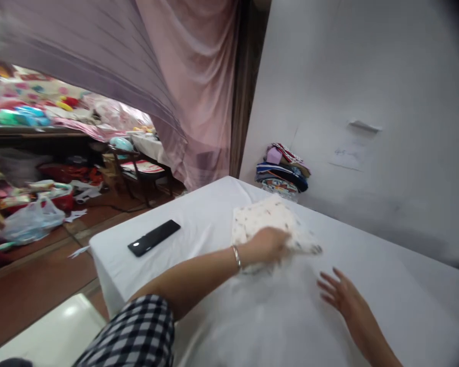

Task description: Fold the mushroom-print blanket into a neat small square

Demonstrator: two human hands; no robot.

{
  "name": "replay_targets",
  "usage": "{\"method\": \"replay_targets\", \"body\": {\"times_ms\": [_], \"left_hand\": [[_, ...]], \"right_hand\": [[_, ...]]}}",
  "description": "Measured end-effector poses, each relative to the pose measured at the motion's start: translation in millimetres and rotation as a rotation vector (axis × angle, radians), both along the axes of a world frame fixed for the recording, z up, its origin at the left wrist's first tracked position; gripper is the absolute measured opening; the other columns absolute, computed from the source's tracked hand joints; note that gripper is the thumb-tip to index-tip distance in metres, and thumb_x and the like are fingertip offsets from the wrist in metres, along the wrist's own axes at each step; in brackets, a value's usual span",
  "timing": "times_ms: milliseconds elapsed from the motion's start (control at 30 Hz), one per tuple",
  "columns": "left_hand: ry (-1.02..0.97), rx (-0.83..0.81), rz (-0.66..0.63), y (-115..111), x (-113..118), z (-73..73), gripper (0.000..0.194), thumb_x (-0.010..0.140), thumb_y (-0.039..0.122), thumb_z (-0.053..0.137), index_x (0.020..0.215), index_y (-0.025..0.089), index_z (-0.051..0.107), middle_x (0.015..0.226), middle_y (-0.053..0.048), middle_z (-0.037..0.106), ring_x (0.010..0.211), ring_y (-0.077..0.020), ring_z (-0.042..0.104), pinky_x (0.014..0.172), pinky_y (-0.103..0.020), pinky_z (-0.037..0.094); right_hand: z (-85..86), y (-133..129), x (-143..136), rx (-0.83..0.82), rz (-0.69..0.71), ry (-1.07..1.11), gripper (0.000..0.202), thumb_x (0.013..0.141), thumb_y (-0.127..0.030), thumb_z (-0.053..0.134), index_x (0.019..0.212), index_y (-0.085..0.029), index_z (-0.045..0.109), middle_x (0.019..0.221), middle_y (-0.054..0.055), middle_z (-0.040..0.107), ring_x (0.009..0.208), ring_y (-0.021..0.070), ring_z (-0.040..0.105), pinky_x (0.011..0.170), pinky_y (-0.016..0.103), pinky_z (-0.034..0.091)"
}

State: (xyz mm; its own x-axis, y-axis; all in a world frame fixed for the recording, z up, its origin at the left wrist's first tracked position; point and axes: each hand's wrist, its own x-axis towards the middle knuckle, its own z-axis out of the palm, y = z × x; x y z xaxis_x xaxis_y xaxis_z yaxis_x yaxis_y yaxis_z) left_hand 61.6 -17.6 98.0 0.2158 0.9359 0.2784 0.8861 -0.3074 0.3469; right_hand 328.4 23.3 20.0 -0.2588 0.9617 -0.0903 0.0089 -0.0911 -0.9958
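My left hand, with a silver bracelet at the wrist, is closed on a cream cloth printed with small dark figures. Motion blurs its fingertips, and the cloth spreads out behind and to the right of them. Off to the right, my right hand is in the air with its fingers apart and nothing in it. Beneath both hands is a white sheet covering the table. Some sheer white material lies in front of me, its kind unclear through the blur.
A black phone rests on the table's left side. Folded fabrics are stacked by the wall at the far edge. Pink curtains hang behind. To the left are a chair, a plastic bag and floor clutter.
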Motion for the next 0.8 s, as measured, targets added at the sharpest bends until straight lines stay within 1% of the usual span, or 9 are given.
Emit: {"method": "replay_targets", "body": {"times_ms": [67, 100, 167, 233, 333, 400, 467, 633, 800], "left_hand": [[-0.102, -0.164, -0.385, -37, 43, -17.5, 0.038, 0.077, 0.053, 0.061, 0.105, 0.027, 0.065, 0.095, -0.001, 0.071, 0.088, -0.0197, 0.064, 0.079, -0.026, 0.045], [-0.159, -0.241, -0.482, -54, 55, -24.5, 0.039, 0.076, 0.053, 0.062, 0.107, 0.029, 0.065, 0.097, 0.0, 0.071, 0.09, -0.0191, 0.064, 0.078, -0.025, 0.045], [-0.236, -0.283, -0.499, -77, 60, -35.1, 0.035, 0.082, 0.05, 0.057, 0.109, 0.029, 0.065, 0.103, -0.002, 0.07, 0.095, -0.0187, 0.064, 0.081, -0.025, 0.045], [-0.24, -0.23, -0.359, -82, 47, -43.0, 0.033, 0.089, 0.046, 0.047, 0.106, 0.025, 0.065, 0.103, -0.004, 0.069, 0.097, -0.0199, 0.062, 0.085, -0.029, 0.045], [-0.195, -0.098, 0.005, -72, 20, -51.8, 0.031, 0.091, 0.037, 0.04, 0.104, 0.021, 0.063, 0.11, -0.007, 0.066, 0.105, -0.0227, 0.058, 0.091, -0.035, 0.042], [-0.199, -0.131, 0.243, -68, 8, -54.6, 0.03, 0.088, 0.04, 0.044, 0.103, 0.021, 0.061, 0.109, -0.008, 0.065, 0.101, -0.0236, 0.059, 0.085, -0.035, 0.045], [-0.208, -0.246, 0.392, -68, 3, -55.1, 0.032, 0.084, 0.046, 0.047, 0.098, 0.02, 0.06, 0.103, -0.007, 0.065, 0.089, -0.0235, 0.062, 0.076, -0.035, 0.046], [-0.226, -0.411, 0.537, -71, 6, -55.7, 0.038, 0.077, 0.046, 0.053, 0.101, 0.017, 0.057, 0.104, -0.011, 0.066, 0.092, -0.0262, 0.062, 0.074, -0.034, 0.045], [-0.388, -0.439, 0.547, -71, 3, -64.2, 0.042, 0.08, 0.053, 0.046, 0.098, 0.018, 0.059, 0.09, -0.009, 0.069, 0.085, -0.0233, 0.064, 0.071, -0.03, 0.045]], "right_hand": [[8.3, 17, 8, -0.033, -0.046, -0.001, 0.065, 0.072, -0.066, 0.053, 0.125, -0.027, 0.056, 0.118, 0.01, 0.065, 0.104, 0.0307, 0.063, 0.084, 0.048, 0.053], [7.6, 23, 14, -0.01, -0.085, -0.075, 0.064, 0.075, -0.065, 0.051, 0.124, -0.025, 0.057, 0.118, 0.01, 0.065, 0.106, 0.0306, 0.061, 0.085, 0.047, 0.052], [0.5, 25, 31, 0.067, -0.121, -0.275, 0.061, 0.073, -0.059, 0.056, 0.122, -0.022, 0.059, 0.121, 0.011, 0.063, 0.112, 0.0308, 0.058, 0.09, 0.046, 0.05], [-7.0, 19, 50, 0.209, -0.165, -0.494, 0.059, 0.068, -0.052, 0.063, 0.117, -0.02, 0.062, 0.13, 0.011, 0.056, 0.12, 0.032, 0.051, 0.094, 0.045, 0.047], [-6.0, 0, 64, 0.423, -0.234, -0.677, 0.052, 0.071, -0.049, 0.059, 0.114, -0.02, 0.064, 0.14, 0.009, 0.047, 0.126, 0.0319, 0.044, 0.088, 0.044, 0.049], [2.6, -17, 57, 0.46, -0.19, -0.658, 0.045, 0.078, -0.048, 0.054, 0.112, -0.021, 0.065, 0.129, 0.009, 0.057, 0.116, 0.0289, 0.053, 0.086, 0.041, 0.05], [12.7, -37, 38, 0.446, -0.026, -0.597, 0.039, 0.083, -0.047, 0.051, 0.106, -0.021, 0.068, 0.111, 0.008, 0.068, 0.103, 0.0256, 0.061, 0.088, 0.04, 0.049], [22.9, -80, -36, 0.627, 0.496, -0.611, 0.044, 0.086, -0.045, 0.053, 0.124, -0.023, 0.057, 0.124, 0.008, 0.061, 0.112, 0.025, 0.056, 0.096, 0.042, 0.044], [14.1, -89, -82, 0.879, 0.588, -0.848, 0.038, 0.082, -0.037, 0.059, 0.116, -0.02, 0.06, 0.119, 0.011, 0.061, 0.111, 0.0291, 0.053, 0.094, 0.047, 0.041]]}}
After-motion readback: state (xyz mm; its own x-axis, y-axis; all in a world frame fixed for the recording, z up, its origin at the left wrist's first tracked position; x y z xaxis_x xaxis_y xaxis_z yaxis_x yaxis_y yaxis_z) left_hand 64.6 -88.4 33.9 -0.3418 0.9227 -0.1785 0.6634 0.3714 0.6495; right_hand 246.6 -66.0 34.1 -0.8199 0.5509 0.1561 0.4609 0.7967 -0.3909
